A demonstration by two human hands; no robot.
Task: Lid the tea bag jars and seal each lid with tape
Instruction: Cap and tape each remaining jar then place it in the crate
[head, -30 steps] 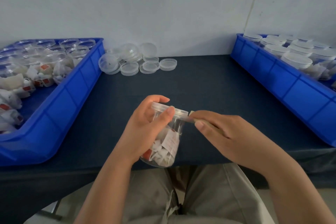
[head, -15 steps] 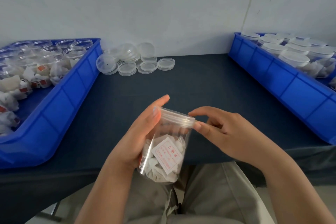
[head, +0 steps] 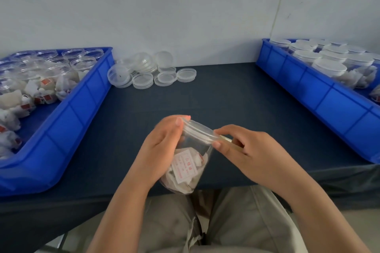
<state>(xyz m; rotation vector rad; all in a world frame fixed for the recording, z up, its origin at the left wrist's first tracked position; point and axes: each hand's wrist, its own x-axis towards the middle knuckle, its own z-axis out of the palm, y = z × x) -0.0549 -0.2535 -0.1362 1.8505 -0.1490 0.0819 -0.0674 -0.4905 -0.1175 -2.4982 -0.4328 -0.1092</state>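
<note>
While the jar (head: 185,162) is held in the air over the near edge of the dark table (head: 236,98), it leans with its top toward the far right. It is clear plastic, and its lower part is filled with white tea bags and one white paper slip with red print. A clear lid (head: 198,132) sits on its mouth. The left hand (head: 162,150) grips the left side of the jar, its fingers curled round the body and reaching up to the lid's left rim. The right hand (head: 250,152) is just right of the lid and pinches a pale tape strip (head: 225,139) that touches the lid's rim. The jar lies between both hands. At the left, a blue tray (head: 67,121) holds open jars (head: 82,63). At the right, another blue tray (head: 329,98) holds lidded jars (head: 329,65). Loose lids (head: 144,78) lie at the far side.
</note>
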